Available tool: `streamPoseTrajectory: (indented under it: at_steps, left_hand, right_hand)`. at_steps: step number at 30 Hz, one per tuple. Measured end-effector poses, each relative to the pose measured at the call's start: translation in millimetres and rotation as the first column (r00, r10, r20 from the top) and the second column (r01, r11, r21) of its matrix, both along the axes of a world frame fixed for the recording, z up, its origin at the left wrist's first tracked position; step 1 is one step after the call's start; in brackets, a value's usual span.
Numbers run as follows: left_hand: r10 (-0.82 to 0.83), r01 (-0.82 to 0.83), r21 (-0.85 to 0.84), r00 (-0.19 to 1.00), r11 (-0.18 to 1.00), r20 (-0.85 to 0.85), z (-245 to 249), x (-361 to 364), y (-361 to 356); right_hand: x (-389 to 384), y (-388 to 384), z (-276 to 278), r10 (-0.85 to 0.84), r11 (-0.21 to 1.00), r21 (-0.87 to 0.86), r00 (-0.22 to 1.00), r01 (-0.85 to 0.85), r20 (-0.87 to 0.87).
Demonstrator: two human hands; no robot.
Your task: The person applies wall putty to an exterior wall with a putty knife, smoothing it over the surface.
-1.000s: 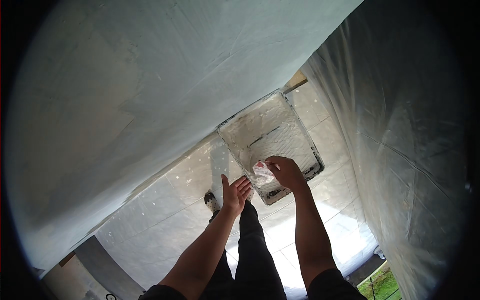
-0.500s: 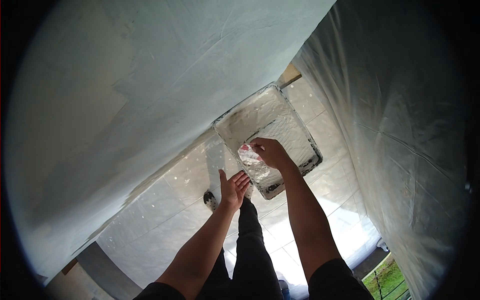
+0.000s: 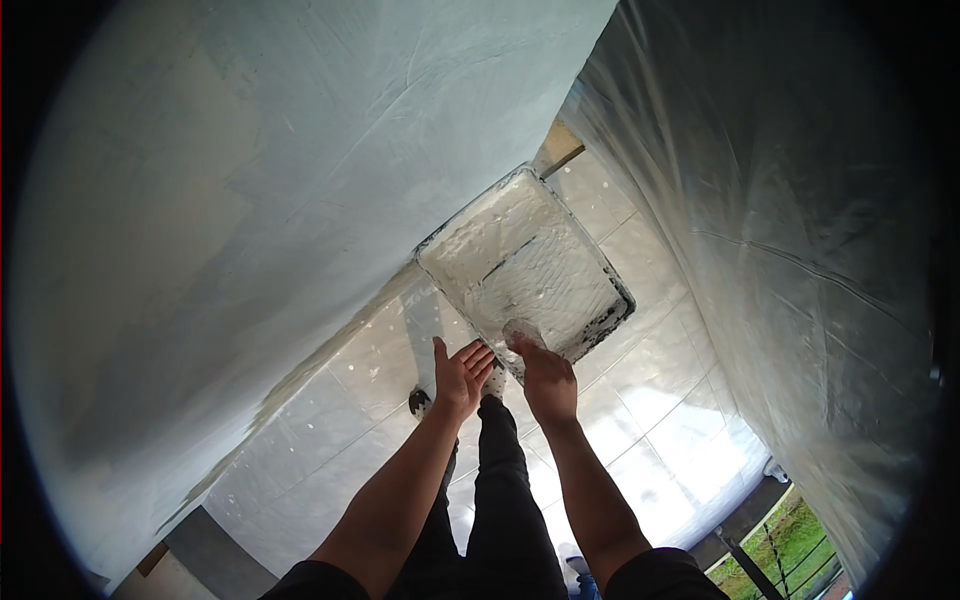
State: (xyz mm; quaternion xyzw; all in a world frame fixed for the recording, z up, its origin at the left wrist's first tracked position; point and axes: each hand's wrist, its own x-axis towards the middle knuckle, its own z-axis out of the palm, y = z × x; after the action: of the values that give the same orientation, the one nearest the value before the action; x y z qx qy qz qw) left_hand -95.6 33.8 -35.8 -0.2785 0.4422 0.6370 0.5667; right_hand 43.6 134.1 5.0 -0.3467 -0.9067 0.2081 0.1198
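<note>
A dark-rimmed rectangular tray [image 3: 585,222] holds wet off-white paste, ridged on its right half. In my right hand [image 3: 550,384], fingers closed, is a small flat scraper [image 3: 520,332], pale and pinkish, smeared with paste. It sits at the tray's near end, over the paste. My left hand [image 3: 466,378] is open, palm up, with fingers stretched toward the near left edge of the tray. Its fingertips are right at the rim, and nothing lies on the palm.
A pale, partly coated wall [image 3: 330,150] rises on the left, close to the tray. Clear plastic sheeting [image 3: 790,250] hangs on the right. Light floor tiles [image 3: 375,350] carry white splatters. Railing and grass [image 3: 785,550] show at lower right.
My right hand has drawn the scraper back from the tray's middle to its near end. The paste looks smoother there. My left hand stays nearly still.
</note>
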Motion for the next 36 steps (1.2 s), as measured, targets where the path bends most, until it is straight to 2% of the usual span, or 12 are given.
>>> streamPoseTrajectory:
  at_steps: [6,10,15,17,18,21,24,25,27,30,34,36]
  left_hand:
    - [-0.038,0.034,0.074,0.998,0.997,0.045,-14,-11,-9]
    - [-0.036,0.026,0.132,0.997,0.991,0.071,-6,-20,-9]
    - [-0.062,0.052,0.136,0.995,0.989,0.076,-10,-23,-14]
    - [-0.078,0.068,0.142,0.995,0.988,0.061,-8,-22,-13]
    - [-0.071,0.062,0.137,0.995,0.989,0.065,-8,-21,-12]
    - [-0.074,0.068,0.12,0.996,0.99,0.044,-6,-19,-13]
    - [-0.091,0.09,0.099,0.996,0.991,0.004,-5,-20,-10]
    - [-0.102,0.103,0.086,0.995,0.991,-0.01,-4,-20,-9]
    - [-0.092,0.093,0.087,0.996,0.992,-0.011,-3,-18,-10]
    - [-0.075,0.075,0.082,0.997,0.994,-0.006,1,-14,-10]
    - [-0.082,0.083,0.076,0.997,0.994,-0.008,1,-7,-13]
    - [-0.073,0.073,0.069,0.997,0.995,0.0,1,-4,-12]
  right_hand:
    - [10,-72,-37,-0.042,0.998,0.052,0.999,0.041,0.029]
    - [13,-87,-31,-0.082,0.996,0.028,0.997,0.083,-0.01]
    - [29,-99,-4,-0.013,0.999,0.032,1.0,0.013,-0.018]
    - [36,-96,18,-0.028,1.0,-0.01,0.996,0.028,-0.086]
    - [38,-89,32,-0.07,0.997,-0.051,0.995,0.066,-0.075]
    - [40,-59,54,-0.202,0.979,0.01,0.979,0.203,-0.039]
    - [43,-34,26,-0.396,0.91,-0.175,0.914,0.377,-0.091]
    - [41,-25,23,-0.425,0.88,-0.25,0.905,0.403,-0.036]
    - [34,-12,12,-0.47,0.838,-0.339,0.881,0.427,-0.054]
    - [23,-2,4,-0.47,0.816,-0.396,0.882,0.421,-0.03]
    - [14,-1,-2,-0.435,0.841,-0.384,0.898,0.382,-0.06]
    - [10,0,1,-0.435,0.836,-0.375,0.9,0.401,-0.006]
